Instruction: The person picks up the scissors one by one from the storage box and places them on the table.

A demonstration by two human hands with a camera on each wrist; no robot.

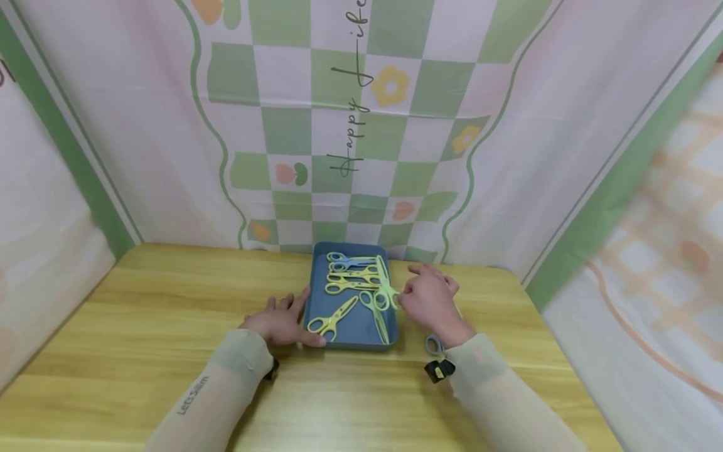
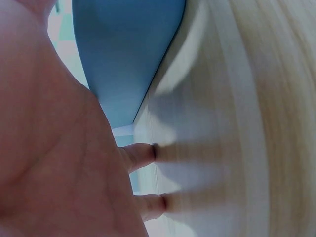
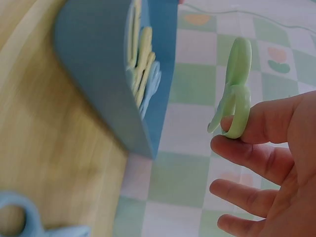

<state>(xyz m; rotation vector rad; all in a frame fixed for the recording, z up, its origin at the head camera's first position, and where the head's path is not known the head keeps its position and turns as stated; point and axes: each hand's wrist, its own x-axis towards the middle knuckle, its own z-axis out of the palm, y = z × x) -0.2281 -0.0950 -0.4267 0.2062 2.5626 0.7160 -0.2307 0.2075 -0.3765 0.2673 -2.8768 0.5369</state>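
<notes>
My right hand (image 1: 432, 298) pinches a handle ring of light green scissors (image 1: 384, 279) between thumb and index finger. They are held over the right wall of a blue tray (image 1: 351, 333), blades toward the far side. In the right wrist view, the green handle (image 3: 240, 64) stands up from my fingertips, the other fingers loosely extended. Against the tray's left side rests my left hand (image 1: 277, 323), thumb at the near left corner. Inside the tray lie blue scissors (image 1: 353, 260), several yellow scissors (image 1: 333, 320) and another green pair (image 1: 375, 317).
Blue-handled scissors (image 1: 433, 344) lie on the wooden table (image 1: 350, 402) right of the tray, partly hidden under my right wrist. A checkered curtain (image 1: 339, 132) hangs right behind the table's far edge.
</notes>
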